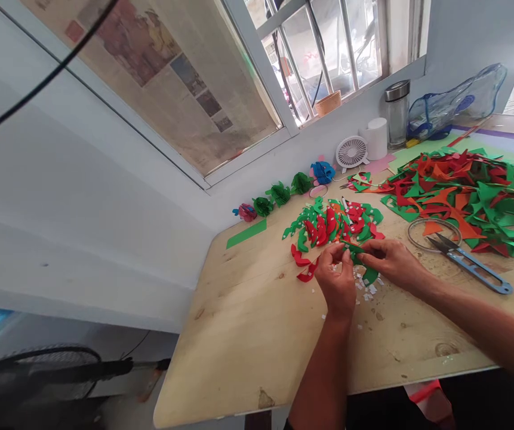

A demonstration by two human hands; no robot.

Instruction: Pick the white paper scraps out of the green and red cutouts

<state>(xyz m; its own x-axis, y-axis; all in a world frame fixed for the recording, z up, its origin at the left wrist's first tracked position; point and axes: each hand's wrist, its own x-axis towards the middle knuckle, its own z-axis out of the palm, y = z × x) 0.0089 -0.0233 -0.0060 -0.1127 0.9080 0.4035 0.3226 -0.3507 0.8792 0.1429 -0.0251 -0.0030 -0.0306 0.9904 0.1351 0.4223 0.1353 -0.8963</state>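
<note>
My left hand (336,278) and my right hand (386,260) are close together over the wooden table (239,316). Between their fingertips is a green paper piece (353,252), pinched from both sides. Just beyond the hands lies a spread of curved red and green paper pieces (322,227), several with small white squares on them. Another green piece (370,276) lies under my right hand. Small white paper bits (366,291) are scattered on the wood beside the hands.
Blue-handled scissors (476,267) and a metal ring (434,221) lie at the right, by a heap of red and green scraps (476,197). Along the wall stand green paper balls (279,193), a small fan (351,153), a white cylinder (376,138) and a glass bottle (397,116).
</note>
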